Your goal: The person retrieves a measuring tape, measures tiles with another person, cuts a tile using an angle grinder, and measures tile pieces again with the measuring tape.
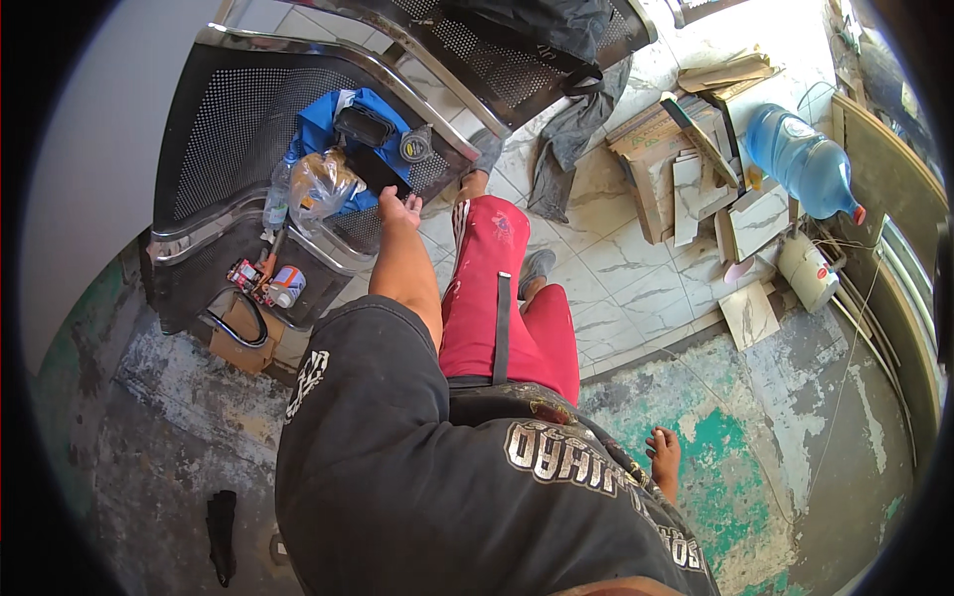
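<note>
My left hand (400, 207) reaches to the chair seat, fingers loosely bent and apart at the lower end of a black flat object (374, 171); I cannot tell whether they touch it. Beside this lie a blue cloth (318, 124), a black case (363, 126), a tape measure (415, 145), a bagged brown item (323, 184) and a water bottle (279, 196). My right hand (663, 449) hangs low at the right above the floor, its fingers loosely curled and apart, with nothing visible in them.
Perforated metal chairs (229, 129) stand ahead, with tools (263, 278) and a cardboard piece (229, 353) lower left. At right are stacked tiles (691, 194), a large water jug (800, 159), a white cooler (807, 268) and cables. A black cloth (221, 531) lies on the floor.
</note>
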Tool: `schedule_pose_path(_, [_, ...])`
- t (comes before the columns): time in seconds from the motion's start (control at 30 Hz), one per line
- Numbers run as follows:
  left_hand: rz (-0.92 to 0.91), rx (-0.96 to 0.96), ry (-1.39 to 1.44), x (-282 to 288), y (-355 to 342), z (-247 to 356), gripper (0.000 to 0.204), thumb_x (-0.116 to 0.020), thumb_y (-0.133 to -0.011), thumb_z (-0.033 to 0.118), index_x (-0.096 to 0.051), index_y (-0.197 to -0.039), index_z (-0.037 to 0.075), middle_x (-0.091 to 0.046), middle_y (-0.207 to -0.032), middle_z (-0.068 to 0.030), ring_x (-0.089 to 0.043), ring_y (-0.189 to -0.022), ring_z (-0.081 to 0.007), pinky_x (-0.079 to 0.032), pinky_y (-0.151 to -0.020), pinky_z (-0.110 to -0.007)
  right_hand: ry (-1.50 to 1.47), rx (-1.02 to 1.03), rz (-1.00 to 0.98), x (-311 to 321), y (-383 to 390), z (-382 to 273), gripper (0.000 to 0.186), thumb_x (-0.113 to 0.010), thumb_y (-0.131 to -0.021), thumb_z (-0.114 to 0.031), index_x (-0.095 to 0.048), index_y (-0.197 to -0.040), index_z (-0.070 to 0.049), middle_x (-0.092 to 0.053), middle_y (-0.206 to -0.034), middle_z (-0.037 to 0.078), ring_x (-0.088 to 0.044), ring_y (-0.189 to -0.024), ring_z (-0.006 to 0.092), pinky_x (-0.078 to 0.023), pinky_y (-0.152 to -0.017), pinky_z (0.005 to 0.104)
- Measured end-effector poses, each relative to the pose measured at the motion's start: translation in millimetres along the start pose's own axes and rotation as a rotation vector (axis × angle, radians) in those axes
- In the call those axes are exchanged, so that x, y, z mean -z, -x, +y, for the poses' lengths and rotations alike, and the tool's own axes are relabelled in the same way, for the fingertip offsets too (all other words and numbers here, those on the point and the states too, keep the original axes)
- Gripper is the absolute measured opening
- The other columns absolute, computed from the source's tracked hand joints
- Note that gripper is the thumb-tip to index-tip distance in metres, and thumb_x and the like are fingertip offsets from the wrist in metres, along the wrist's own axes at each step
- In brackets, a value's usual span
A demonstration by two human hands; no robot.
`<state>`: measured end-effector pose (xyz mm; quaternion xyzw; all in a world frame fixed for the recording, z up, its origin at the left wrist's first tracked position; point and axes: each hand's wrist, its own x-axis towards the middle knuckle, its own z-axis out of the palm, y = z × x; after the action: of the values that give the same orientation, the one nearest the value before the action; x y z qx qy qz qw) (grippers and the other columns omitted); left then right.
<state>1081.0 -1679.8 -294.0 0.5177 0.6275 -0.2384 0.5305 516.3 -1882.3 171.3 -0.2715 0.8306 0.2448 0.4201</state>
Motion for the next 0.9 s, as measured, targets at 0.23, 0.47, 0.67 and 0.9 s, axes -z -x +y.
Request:
schedule_pose_path(0.23, [0.256,-1.042,-1.117,-20,49,-31,0.069,-0.065,-0.081,0.026,-0.036,-0.137,-0.001,-0.042,-0.134,-0.0254,-0.046,-0.122,-0.0391,-0.038,-0.104,-0.049,-0.021,-0.009,0.057,-2,-2,24,0.033,-0.057,-0.093,-0.027,-0.056,-0.118,-0.005,-0.061,-0.111,0.007,-0.059,-0.095,0.0186,-0.047,-0.079,0.034])
schedule_pose_path(0.47, [0.295,-0.972,-1.38,-94,74,-50,0.091,-0.078,-0.07,0.05,-0.041,-0.132,-0.004,-0.048,-0.126,-0.0254,-0.05,-0.118,-0.0393,-0.045,-0.099,-0.044,-0.09,-0.042,0.075,-17,5,53,0.035,-0.058,-0.092,-0.026,-0.056,-0.12,-0.004,-0.061,-0.111,0.009,-0.06,-0.097,0.0198,-0.047,-0.08,0.0347])
schedule_pose_path(0.67, [0.394,-0.852,-1.506,-103,61,-32,0.087,-0.08,-0.066,0.051,-0.044,-0.124,-0.004,-0.05,-0.124,-0.0238,-0.054,-0.114,-0.0382,-0.047,-0.097,-0.043,-0.063,-0.045,0.088,-30,16,76,0.033,-0.06,-0.09,-0.025,-0.059,-0.114,-0.003,-0.063,-0.105,0.01,-0.062,-0.09,0.0193,-0.049,-0.072,0.0335])
schedule_pose_path(0.9, [-0.176,-0.919,-1.542,-49,109,-35,0.097,-0.079,-0.065,0.042,-0.033,-0.134,-0.008,-0.048,-0.128,-0.0322,-0.049,-0.12,-0.0424,-0.041,-0.101,-0.042,-0.153,0.134,0.065,-61,15,65,0.032,-0.062,-0.088,-0.024,-0.061,-0.11,0.0,-0.065,-0.099,0.011,-0.062,-0.086,0.0199,-0.05,-0.072,0.0325])
